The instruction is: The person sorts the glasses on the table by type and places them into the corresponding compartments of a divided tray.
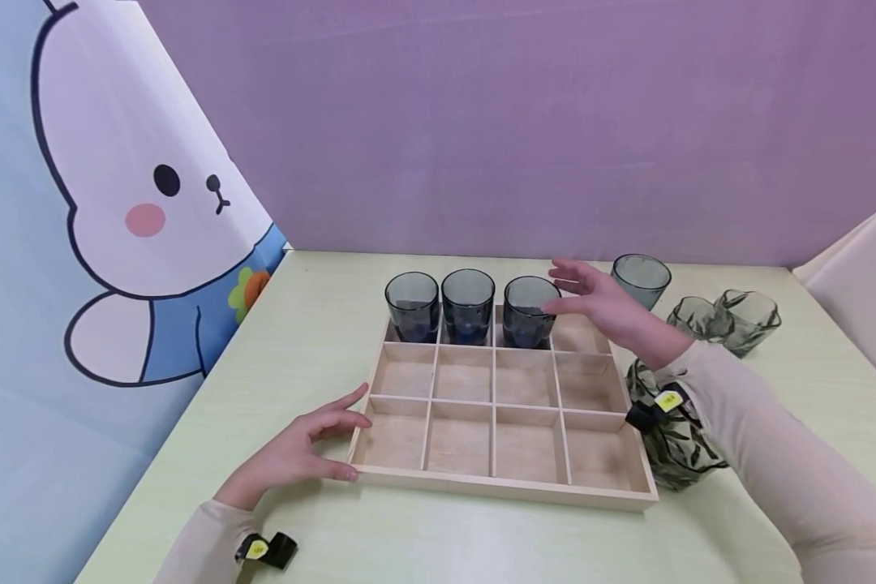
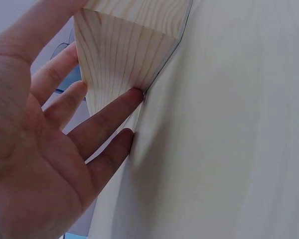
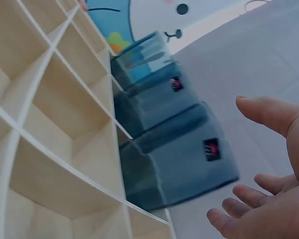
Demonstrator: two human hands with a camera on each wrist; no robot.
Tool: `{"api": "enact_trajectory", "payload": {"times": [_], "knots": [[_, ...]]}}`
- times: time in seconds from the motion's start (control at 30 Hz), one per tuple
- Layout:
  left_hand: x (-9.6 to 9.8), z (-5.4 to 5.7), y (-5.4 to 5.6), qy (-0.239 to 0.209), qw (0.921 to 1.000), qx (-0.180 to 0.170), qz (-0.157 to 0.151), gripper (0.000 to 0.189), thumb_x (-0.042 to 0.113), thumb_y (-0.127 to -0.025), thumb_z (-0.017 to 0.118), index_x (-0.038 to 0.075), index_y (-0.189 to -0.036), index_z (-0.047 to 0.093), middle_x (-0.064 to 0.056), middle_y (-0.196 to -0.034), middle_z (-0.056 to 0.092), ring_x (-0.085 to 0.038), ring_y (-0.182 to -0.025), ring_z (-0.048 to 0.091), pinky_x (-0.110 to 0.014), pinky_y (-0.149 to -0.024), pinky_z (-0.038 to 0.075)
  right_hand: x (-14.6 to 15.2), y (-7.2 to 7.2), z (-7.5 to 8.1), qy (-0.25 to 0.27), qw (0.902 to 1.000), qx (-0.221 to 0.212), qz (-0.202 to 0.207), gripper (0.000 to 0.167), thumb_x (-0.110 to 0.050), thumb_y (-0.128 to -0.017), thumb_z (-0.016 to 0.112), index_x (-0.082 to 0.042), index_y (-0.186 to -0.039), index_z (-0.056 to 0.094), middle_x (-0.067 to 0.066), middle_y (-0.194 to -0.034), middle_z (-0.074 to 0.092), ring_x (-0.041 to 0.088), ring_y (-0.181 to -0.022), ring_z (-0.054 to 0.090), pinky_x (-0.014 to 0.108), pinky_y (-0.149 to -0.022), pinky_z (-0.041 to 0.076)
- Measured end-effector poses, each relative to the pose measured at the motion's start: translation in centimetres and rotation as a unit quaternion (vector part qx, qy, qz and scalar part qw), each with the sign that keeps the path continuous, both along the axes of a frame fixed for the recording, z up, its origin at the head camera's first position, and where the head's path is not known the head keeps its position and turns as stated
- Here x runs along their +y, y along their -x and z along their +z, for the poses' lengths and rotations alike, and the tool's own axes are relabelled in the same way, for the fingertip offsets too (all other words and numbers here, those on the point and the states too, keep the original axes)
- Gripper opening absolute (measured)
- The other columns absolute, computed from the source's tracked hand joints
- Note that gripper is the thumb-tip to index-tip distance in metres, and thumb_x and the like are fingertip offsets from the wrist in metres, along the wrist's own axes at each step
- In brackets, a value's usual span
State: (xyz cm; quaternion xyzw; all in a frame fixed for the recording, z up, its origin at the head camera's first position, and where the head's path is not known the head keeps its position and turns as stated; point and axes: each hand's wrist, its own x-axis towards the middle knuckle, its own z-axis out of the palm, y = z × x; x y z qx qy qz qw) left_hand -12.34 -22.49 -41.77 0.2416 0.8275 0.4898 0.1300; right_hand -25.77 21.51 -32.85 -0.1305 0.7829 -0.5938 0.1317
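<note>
Touching wooden tray (image 1: 504, 486) at eight o'clock with spread left hand (image 1: 299, 448), hovering at one o'clock with spread right hand (image 1: 604, 304) just beside a dark glass (image 1: 526, 315)

The left hand (image 1: 302, 446) touches a wooden tray (image 1: 504, 486) holding three dark glasses (image 1: 469, 308), the right hand (image 1: 594, 302) just beside the rightmost.

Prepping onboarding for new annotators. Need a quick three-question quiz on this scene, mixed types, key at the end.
1. Count: how many dark glasses stand in the wooden tray?
2. True or false: the left hand touches the tray's left side.
3. Choose one. The right hand is:
A) gripping a glass
B) open, beside the third glass from the left
C) flat on the tray's front rim

Key: 1. Three; 2. True; 3. B
</note>
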Motion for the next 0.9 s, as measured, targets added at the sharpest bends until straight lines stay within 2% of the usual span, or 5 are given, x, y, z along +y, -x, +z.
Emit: {"api": "enact_trajectory", "payload": {"times": [0.13, 0.43, 0.7, 0.77, 0.9], "knots": [[0.0, 0.0, 0.0, 0.001, 1.0000, 0.002, 0.000, 0.055, 0.021, -0.074, 0.089, 0.009, -0.124, 0.067, -0.013, -0.162, 0.026, -0.027, -0.138, 0.042, -0.020, -0.104, 0.037, 0.9, -0.3, 0.7, 0.008, 0.9999, 0.010, -0.008, 0.084, -0.002, -0.092, 0.067, -0.002, -0.158, 0.015, 0.021, -0.159, 0.027, 0.036, -0.147, 0.023, 0.050, -0.117, 0.024], [0.1, 0.0, -0.1, -0.002, 0.9999, 0.011, -0.002, 0.053, 0.019, -0.076, 0.088, 0.007, -0.123, 0.067, -0.016, -0.161, 0.027, -0.037, -0.136, 0.043, -0.020, -0.104, 0.038, 2.6, -0.6, 1.2, -0.002, 0.9997, 0.021, -0.014, 0.085, -0.004, -0.094, 0.066, -0.005, -0.159, 0.012, 0.019, -0.157, 0.026, 0.037, -0.146, 0.023, 0.052, -0.116, 0.025], [0.1, 0.0, 0.0, -0.005, 0.9999, 0.008, -0.003, 0.053, 0.019, -0.076, 0.088, 0.008, -0.123, 0.066, -0.015, -0.161, 0.027, -0.038, -0.135, 0.045, -0.020, -0.104, 0.038, 5.0, -0.4, 1.6, -0.022, 0.9978, 0.051, -0.037, 0.085, -0.006, -0.094, 0.067, -0.008, -0.160, 0.012, 0.018, -0.153, 0.031, 0.039, -0.141, 0.031, 0.023, -0.102, 0.043], [0.1, -0.1, 0.0, -0.005, 0.9999, 0.009, -0.004, 0.053, 0.019, -0.076, 0.088, 0.007, -0.123, 0.066, -0.015, -0.161, 0.027, -0.038, -0.134, 0.045, -0.020, -0.104, 0.038, 5.6, -0.3, 1.7, -0.018, 0.9977, 0.050, -0.042, 0.086, -0.004, -0.094, 0.066, -0.009, -0.160, 0.011, 0.016, -0.153, 0.031, 0.040, -0.141, 0.030, 0.027, -0.105, 0.041], [0.0, -0.1, 0.0, -0.003, 0.9999, 0.010, -0.002, 0.054, 0.019, -0.075, 0.088, 0.008, -0.123, 0.067, -0.015, -0.161, 0.027, -0.037, -0.135, 0.044, -0.020, -0.103, 0.039, 6.8, -0.1, 1.7, -0.015, 0.9965, 0.051, -0.064, 0.087, -0.003, -0.094, 0.067, -0.010, -0.160, 0.011, 0.009, -0.149, 0.034, 0.040, -0.141, 0.029, 0.044, -0.115, 0.029]]}}
